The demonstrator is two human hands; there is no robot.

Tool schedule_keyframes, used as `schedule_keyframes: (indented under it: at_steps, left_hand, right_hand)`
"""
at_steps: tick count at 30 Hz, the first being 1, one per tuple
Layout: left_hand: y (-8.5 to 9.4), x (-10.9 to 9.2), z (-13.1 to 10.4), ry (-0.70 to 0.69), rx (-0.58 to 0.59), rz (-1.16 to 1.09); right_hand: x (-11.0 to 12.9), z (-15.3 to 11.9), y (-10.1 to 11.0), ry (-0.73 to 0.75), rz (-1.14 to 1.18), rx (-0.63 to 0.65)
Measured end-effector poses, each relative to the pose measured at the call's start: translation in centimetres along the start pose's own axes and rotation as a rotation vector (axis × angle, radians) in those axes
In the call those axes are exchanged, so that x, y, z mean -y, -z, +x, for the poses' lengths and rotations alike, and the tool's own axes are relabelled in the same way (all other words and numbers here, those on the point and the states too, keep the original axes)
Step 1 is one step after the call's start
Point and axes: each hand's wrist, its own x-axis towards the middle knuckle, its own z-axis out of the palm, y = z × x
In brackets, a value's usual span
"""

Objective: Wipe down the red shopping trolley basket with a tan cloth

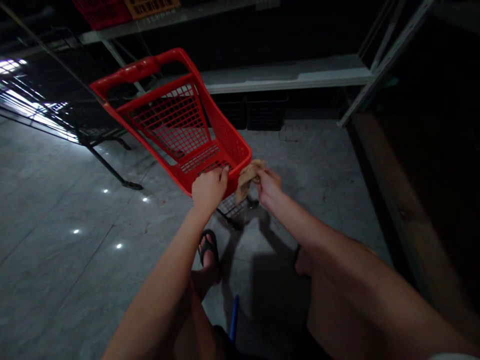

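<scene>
A red plastic shopping cart [221, 117] stands before me, its near end toward my body and its handle farther away. My left hand [210, 187] is closed over the cart's near rim, the thumb lying toward the inside. In my right hand [268, 182] a crumpled tan cloth [245, 181] is pinched, hanging against the outside of the near right corner. Part of the cloth is hidden by the fingers. Below the basket, a lower wire rack and dark wheels [235, 225] show on the floor.
A dark wire cart [108, 165] stands at the left. Behind, a metal shelf [300, 80] spans the back, with black crates [265, 112] beneath it and red and yellow crates [152, 6] higher up. A wooden beam [405, 210] runs along the right. Between my legs is a blue stick [234, 317].
</scene>
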Motion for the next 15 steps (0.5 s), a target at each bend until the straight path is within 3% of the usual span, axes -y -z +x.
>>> schedule_keyframes:
  at_steps: [2,4,8,10,12,15]
  left_hand:
    - [-0.1,0.2,0.0,-0.027,0.007,-0.001]
    - [-0.1,0.5,0.1,-0.05,0.006,0.002]
    - [-0.1,0.6,0.4,-0.062,-0.016,-0.002]
    - [-0.2,0.4,0.6,-0.059,-0.024,-0.007]
    - [-0.3,0.0,0.7,-0.063,-0.026,-0.009]
    - [-0.5,-0.9,0.6,-0.082,-0.034,-0.013]
  right_hand:
    - [1.7,2.3,-0.3,0.135,0.016,-0.11]
    - [1.9,3.0,-0.4,0.242,-0.018,-0.121]
    - [-1.3,0.0,0.0,0.338,-0.106,-0.091]
    - [-3.2,-2.4,0.2,0.261,-0.124,-0.006]
    - [-4.6,-4.3,0.2,0.091,-0.102,0.134]
    - [-4.7,-5.5,0.0,-0.101,-0.039,0.202]
